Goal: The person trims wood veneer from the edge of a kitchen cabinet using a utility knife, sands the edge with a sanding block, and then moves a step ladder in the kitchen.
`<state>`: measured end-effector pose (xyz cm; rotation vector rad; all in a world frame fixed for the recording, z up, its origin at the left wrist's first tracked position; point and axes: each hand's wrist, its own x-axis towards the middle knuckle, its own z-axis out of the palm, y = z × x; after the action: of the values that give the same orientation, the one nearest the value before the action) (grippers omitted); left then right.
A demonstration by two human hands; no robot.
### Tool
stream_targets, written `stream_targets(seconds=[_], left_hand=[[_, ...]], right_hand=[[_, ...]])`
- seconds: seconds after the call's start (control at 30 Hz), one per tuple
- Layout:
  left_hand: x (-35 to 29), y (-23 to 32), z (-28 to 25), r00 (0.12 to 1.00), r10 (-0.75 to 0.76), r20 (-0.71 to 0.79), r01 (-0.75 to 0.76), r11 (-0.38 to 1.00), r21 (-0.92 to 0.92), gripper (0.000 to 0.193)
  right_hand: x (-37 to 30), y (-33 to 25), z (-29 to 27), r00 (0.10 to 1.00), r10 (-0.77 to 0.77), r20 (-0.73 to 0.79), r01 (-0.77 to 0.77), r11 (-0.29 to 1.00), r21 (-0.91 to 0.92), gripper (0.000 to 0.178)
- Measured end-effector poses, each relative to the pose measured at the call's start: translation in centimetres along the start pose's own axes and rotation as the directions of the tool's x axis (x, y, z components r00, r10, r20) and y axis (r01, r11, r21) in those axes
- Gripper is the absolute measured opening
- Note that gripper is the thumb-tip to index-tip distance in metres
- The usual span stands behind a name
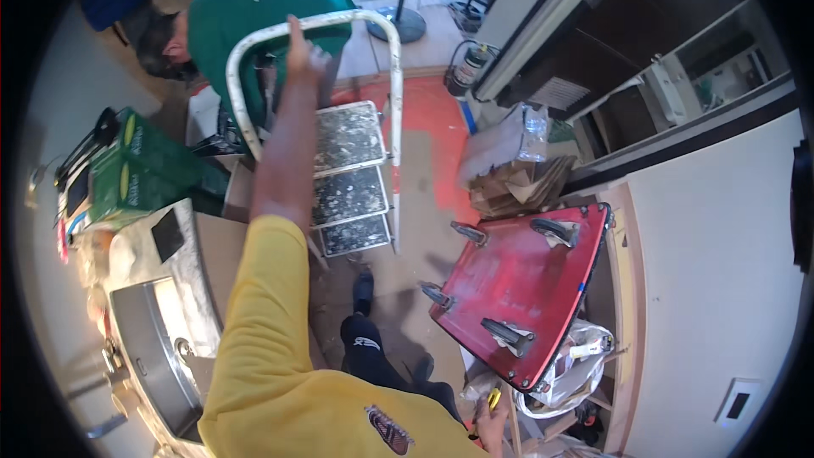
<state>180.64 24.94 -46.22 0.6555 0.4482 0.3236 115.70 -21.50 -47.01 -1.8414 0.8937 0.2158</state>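
Observation:
My left arm reaches forward in a yellow sleeve, and my left hand (305, 59) is closed at the white top rail of a folding step stool (349, 137). The stool stands upright, its dark treads spattered with pale paint. Low on the right, my right hand (490, 426) is closed around a small yellow-and-black tool (493, 396), mostly hidden by the fingers, so its exact kind is unclear. Just beyond that hand, a red platform dolly (521, 288) leans tilted with its several black casters facing out.
A person in a green shirt (271, 0) bends over behind the stool. To the left are a sink (140, 331) in a counter and green bags (140, 170). A white bag (568, 390), cardboard (521, 187) and a fire extinguisher (468, 68) line the right side.

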Motion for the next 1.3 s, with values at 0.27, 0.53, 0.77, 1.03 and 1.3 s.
stream_targets(seconds=[0.27,0.53,0.77,1.03,1.3], left_hand=[[5.5,1.6,-1.1,0.988,0.154,0.028,-0.137,0.937,-0.321,0.048],[-39.8,0.9,-1.1,0.895,0.428,-0.127,-0.439,0.795,-0.418,0.052],[-61.6,-1.9,-1.5,0.899,0.408,-0.162,-0.433,0.769,-0.470,0.046],[-76.1,-1.0,-2.6,0.861,0.508,-0.004,-0.424,0.714,-0.558,0.035],[-90.8,-6.6,-7.9,0.907,0.417,-0.063,-0.399,0.800,-0.448,0.036]], right_hand=[[0.1,3.3,-0.6,0.996,0.066,-0.067,-0.074,0.989,-0.125,0.012],[2.4,8.0,-6.7,0.989,-0.117,-0.086,0.126,0.987,0.096,0.015],[4.2,14.6,-18.8,0.930,-0.359,0.080,0.365,0.927,-0.085,0.018],[-1.6,31.3,-30.9,0.984,-0.179,-0.003,0.178,0.981,-0.070,0.020],[-11.8,36.6,-37.4,0.955,-0.280,0.102,0.292,0.947,-0.134,0.023]])
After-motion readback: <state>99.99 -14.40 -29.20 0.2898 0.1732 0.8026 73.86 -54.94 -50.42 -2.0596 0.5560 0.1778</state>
